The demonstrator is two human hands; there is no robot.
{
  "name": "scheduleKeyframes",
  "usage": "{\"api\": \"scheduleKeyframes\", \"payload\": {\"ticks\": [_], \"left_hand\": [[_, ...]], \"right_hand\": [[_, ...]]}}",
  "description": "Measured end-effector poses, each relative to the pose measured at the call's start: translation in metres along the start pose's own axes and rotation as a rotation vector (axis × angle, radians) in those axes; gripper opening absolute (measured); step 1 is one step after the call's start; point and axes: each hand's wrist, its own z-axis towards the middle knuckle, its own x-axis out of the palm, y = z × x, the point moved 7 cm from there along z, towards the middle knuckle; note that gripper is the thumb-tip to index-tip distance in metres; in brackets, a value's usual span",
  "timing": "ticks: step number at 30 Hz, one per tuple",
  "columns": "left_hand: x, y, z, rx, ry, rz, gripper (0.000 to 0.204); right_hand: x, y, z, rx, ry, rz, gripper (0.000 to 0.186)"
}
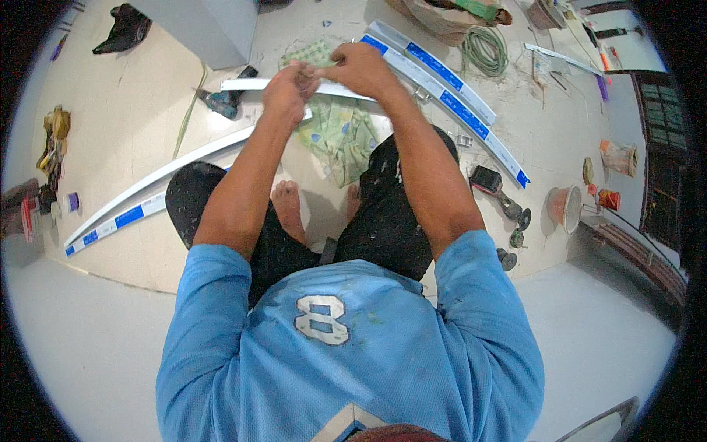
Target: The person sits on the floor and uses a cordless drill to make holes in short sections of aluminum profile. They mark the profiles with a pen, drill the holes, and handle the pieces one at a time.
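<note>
My left hand and my right hand meet above a short white strip, their fingers curled together around something too blurred and small to make out. Beneath them lies pale green patterned cloth, with a green checked piece just beyond. A cordless drill lies left of my hands. Long white strips with blue labels run out to the lower left; more labelled strips lie to the right of my right hand.
Coiled hose and a sack lie at the back. A power tool, a bucket and cans sit at the right. A pillar stands back left; assorted items lie at the far left.
</note>
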Motion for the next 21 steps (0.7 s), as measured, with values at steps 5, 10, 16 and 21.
{"api": "scheduleKeyframes", "payload": {"ticks": [5,10,16,21], "left_hand": [[-0.051,-0.014,0.049,-0.022,0.046,-0.022,0.017],[-0.057,-0.013,0.056,-0.060,0.074,-0.028,0.022],[-0.052,-0.029,0.052,-0.031,0.091,0.015,0.021],[-0.063,-0.041,0.058,-0.009,0.094,-0.018,0.020]], "right_hand": [[-0.124,-0.082,-0.075,0.222,-0.318,0.162,0.042],[-0.073,-0.250,-0.239,0.638,0.065,-0.349,0.052],[0.061,-0.251,-0.332,0.783,0.125,-0.142,0.075],[0.104,-0.212,-0.344,0.894,0.210,-0.191,0.065]]}}
